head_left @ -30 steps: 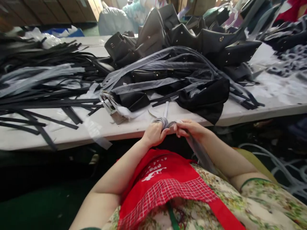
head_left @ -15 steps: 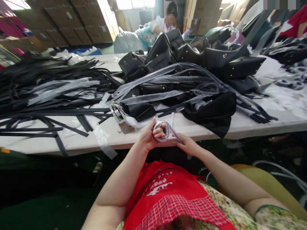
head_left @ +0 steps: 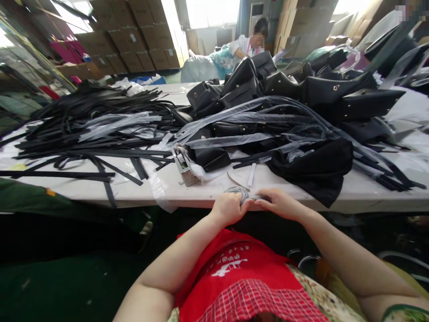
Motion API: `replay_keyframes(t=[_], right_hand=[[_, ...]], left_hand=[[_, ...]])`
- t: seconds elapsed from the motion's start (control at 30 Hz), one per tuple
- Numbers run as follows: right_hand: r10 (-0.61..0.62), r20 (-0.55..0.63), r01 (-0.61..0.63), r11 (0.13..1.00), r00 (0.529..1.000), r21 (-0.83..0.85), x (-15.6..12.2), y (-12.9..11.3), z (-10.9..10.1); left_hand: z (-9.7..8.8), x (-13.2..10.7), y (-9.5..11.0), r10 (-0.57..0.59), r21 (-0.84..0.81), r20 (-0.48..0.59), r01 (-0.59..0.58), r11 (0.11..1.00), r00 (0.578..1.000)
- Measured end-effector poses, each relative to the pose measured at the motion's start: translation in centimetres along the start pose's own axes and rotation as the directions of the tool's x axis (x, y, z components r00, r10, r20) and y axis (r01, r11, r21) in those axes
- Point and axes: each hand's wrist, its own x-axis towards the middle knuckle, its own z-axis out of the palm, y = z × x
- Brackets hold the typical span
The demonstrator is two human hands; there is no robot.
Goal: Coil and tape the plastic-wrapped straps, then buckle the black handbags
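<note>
Over the table's front edge, my left hand [head_left: 228, 208] is closed around a coiled strap [head_left: 239, 192], grey and looking wrapped in clear plastic. The fingers of my right hand [head_left: 280, 204] pinch the same strap beside the coil, close to my left thumb. Part of the coil is hidden behind my left hand. Just beyond the hands lie a thin curved strip [head_left: 236, 180] and a short white strip [head_left: 252, 175]. A metal tape dispenser [head_left: 186, 166] stands to their left on the white table [head_left: 208, 193].
Black bags [head_left: 251, 85] are heaped behind the hands, with plastic-wrapped straps [head_left: 231, 112] across them. Many loose black straps [head_left: 110, 129] cover the left side. Black cloth [head_left: 315, 170] hangs at the front edge on the right. Another person [head_left: 248, 47] is across the table.
My left hand has turned over, so its back now faces up and the coil shows less. My right hand has come closer to it. The camera view has shifted left.
</note>
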Motion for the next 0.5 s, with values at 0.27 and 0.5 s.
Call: replay_keyframes(t=[0.27, 0.5], right_hand=[[-0.017, -0.086, 0.022, 0.998, 0.996, 0.058, 0.9, 0.1, 6.6], [0.081, -0.096, -0.023, 0.87, 0.992, 0.493, 1.2, -1.3, 10.4]], left_hand=[[0.4, -0.7, -1.5, -0.022, -0.832, 0.513, 0.504, 0.231, 0.858], [1.2, -3.1, -2.0, -0.092, -0.906, 0.35, 0.312, -0.287, 0.932]])
